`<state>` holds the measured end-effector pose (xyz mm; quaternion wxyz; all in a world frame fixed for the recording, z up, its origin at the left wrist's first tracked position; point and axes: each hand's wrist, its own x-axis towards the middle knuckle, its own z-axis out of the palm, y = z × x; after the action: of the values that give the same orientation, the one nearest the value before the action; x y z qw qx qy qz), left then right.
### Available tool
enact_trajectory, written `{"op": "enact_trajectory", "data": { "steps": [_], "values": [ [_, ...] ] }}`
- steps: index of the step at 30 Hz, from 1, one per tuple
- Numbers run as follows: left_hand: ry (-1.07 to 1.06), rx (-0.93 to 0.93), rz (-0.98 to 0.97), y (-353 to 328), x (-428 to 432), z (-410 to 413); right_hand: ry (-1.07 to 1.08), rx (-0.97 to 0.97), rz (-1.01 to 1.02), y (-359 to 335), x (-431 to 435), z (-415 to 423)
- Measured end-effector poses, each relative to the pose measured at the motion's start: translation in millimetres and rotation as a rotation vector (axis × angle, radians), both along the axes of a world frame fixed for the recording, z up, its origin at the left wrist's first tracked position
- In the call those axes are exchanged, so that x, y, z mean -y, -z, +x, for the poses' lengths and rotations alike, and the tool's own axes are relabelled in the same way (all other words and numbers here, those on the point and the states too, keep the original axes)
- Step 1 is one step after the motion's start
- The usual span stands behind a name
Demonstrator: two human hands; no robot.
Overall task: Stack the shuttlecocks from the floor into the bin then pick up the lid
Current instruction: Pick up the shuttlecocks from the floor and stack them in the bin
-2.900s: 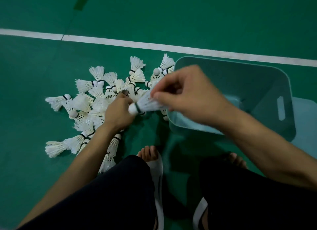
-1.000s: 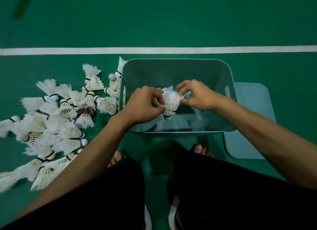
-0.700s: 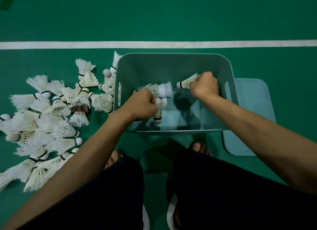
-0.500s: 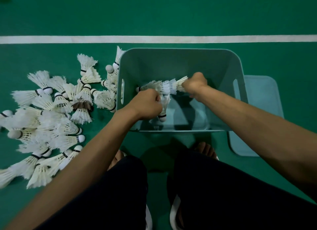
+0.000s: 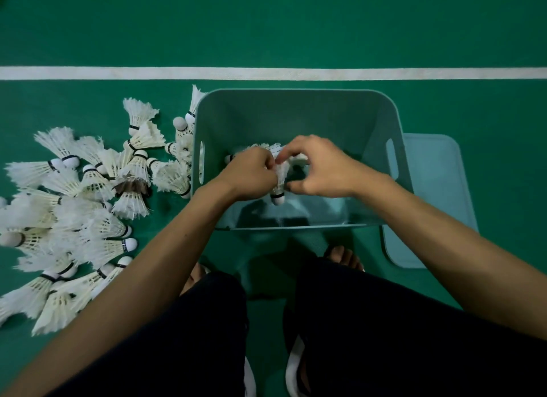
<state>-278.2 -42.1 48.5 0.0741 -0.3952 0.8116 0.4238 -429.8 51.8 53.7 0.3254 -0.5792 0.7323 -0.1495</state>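
A teal plastic bin (image 5: 296, 112) stands on the green floor in front of me. Both hands are inside it. My left hand (image 5: 247, 174) is closed around white shuttlecocks (image 5: 279, 177), one hanging cork down between the hands, others lying in a row behind. My right hand (image 5: 318, 167) pinches the feathers of the same bunch from the right. A pile of white shuttlecocks (image 5: 88, 189) lies on the floor left of the bin. The flat teal lid (image 5: 435, 189) lies on the floor against the bin's right side.
A white court line (image 5: 296, 73) runs across the floor behind the bin. My dark-trousered legs and bare toes (image 5: 344, 256) in white sandals are just in front of the bin.
My right hand has come in from the bin's right part to meet the left hand at the middle. The hands now hold the shuttlecock bunch together.
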Motion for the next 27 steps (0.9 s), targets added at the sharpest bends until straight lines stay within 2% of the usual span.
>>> {"op": "enact_trajectory", "data": {
  "steps": [2,7,10,12,14,17,20,23,27],
  "values": [
    [0.017,-0.016,0.033,-3.1,-0.8,-0.3,-0.059,-0.123,-0.043,2.2,-2.2,7.8],
    [-0.074,-0.16,0.106,-1.0,-2.6,6.1,0.024,-0.11,0.049,1.9,-3.7,-0.6],
    [-0.207,-0.254,0.112,-0.7,-3.2,8.0,0.102,-0.322,0.087,-5.7,-6.7,-15.0],
    [-0.224,-0.197,0.033,2.7,0.0,7.2,0.236,-0.549,0.11,-8.9,-6.9,-22.0],
    [-0.145,-0.037,-0.053,7.4,3.9,5.6,0.398,-0.625,0.168,-3.8,-3.3,-25.1],
    [-0.035,0.182,-0.062,13.0,5.1,3.7,0.611,-0.459,0.201,17.6,10.8,-26.4],
    [0.053,0.288,-0.051,21.1,6.1,3.2,0.858,-0.139,0.166,50.3,27.8,-31.8],
    [0.129,0.346,-0.079,28.8,7.4,5.1,0.879,0.148,0.163,79.3,40.0,-36.5],
    [0.198,0.444,-0.067,35.3,7.6,5.9,0.857,0.311,0.179,89.9,41.7,-50.0]
  ]
}}
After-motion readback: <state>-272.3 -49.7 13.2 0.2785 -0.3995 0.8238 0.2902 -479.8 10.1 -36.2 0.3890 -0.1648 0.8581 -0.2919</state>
